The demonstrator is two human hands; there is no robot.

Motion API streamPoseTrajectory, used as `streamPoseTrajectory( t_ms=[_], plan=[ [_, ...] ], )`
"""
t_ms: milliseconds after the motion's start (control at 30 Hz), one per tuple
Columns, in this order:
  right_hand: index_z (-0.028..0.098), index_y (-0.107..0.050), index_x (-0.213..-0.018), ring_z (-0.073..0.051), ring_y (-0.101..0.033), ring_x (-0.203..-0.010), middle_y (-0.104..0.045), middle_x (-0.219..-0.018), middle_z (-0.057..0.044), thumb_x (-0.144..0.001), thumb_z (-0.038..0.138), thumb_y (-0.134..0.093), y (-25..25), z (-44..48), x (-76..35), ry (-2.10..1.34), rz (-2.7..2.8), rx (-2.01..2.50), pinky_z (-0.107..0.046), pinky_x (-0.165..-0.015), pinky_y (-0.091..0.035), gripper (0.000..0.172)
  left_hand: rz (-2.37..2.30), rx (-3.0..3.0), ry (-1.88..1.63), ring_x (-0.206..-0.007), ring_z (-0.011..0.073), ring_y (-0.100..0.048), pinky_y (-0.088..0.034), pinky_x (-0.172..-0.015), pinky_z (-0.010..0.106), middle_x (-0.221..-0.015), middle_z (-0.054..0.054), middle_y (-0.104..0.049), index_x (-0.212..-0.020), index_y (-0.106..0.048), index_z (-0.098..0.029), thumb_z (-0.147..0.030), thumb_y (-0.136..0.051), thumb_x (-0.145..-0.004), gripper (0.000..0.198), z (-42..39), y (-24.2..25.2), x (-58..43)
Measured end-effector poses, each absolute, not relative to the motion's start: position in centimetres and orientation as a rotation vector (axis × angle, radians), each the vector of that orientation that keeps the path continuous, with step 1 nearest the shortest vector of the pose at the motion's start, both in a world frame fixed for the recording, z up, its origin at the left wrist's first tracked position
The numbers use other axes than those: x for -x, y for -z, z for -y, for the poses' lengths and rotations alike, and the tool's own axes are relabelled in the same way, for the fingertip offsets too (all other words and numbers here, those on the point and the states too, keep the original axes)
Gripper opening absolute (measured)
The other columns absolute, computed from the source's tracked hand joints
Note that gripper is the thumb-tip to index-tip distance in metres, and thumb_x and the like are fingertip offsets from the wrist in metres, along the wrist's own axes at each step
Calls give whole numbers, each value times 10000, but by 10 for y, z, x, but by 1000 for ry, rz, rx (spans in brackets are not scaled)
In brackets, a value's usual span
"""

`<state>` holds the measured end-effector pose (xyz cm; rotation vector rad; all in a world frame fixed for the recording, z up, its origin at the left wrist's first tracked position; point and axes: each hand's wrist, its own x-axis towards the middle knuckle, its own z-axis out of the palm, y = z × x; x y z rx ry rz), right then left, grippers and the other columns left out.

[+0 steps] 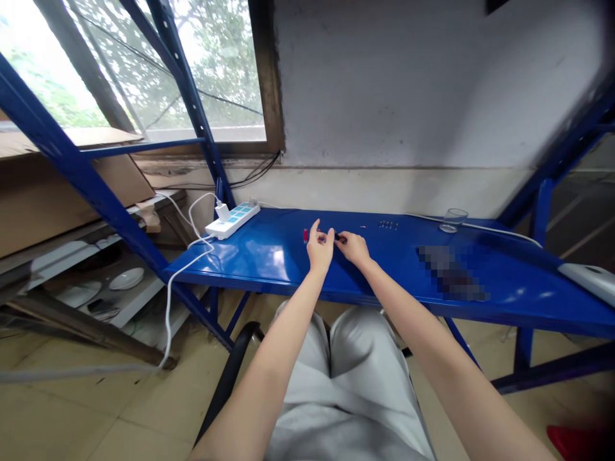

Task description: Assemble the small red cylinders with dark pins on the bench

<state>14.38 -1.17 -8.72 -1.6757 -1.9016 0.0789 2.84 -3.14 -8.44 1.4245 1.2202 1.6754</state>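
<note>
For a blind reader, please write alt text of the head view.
A person's right hand pinches a small dark object over a blue table, the left hand beside it. To the left are a red piece and white power strip; to the right, a transparent cup.

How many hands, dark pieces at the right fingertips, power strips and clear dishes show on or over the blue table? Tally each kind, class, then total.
Left hand and right hand: 2
Dark piece: 1
Power strip: 1
Clear dish: 1
Total: 5
</note>
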Motion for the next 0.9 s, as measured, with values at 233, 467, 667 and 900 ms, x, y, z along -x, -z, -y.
streamPoseTrajectory(
  t_ms=[233, 467, 667, 900],
  plan=[
    [219, -642, -919, -182, -607, -786, -680, -864, -39, -795, 234, -472, 88, 35, -158, 16, 1869, 1528, -274, -687, -386, 211, -1120, -1817, -1498, -592, 92, -540, -424, -601, 207, -733, 25, -627, -951, -656, -185, -296, -536, -791, 228, 25, 100, -34],
    [164, -579, -1054, -170, -606, -762, -668, -916, -78, -822, 217, -359, 97, 28, -162, -152, 1587, 1404, -277, -718, -431, 324, -1013, -1639, -1417, -415, 48, -488, -419, -459, 191, -841, 58, -665, -992, -591, -152, -217, -491, -807, 220, 21, 100, -34],
    [198, -579, -835, -181, -582, -664, -639, -700, -56, -898, 397, -209, 92, 35, -161, -248, 1453, 1522, -281, -650, -413, 425, -944, -1587, -1370, -377, 27, -490, -410, -405, 174, -932, 64, -651, -956, -540, -155, -203, -493, -801, 169, 25, 97, -36],
    [208, -528, -651, -178, -541, -588, -586, -617, -60, -887, 541, -150, 87, 38, -159, -168, 1531, 1502, -277, -585, -377, 556, -927, -1598, -1351, -374, 32, -510, -414, -418, 171, -902, 58, -655, -953, -519, -159, -259, -483, -821, 170, 28, 94, -35]
  ],
)
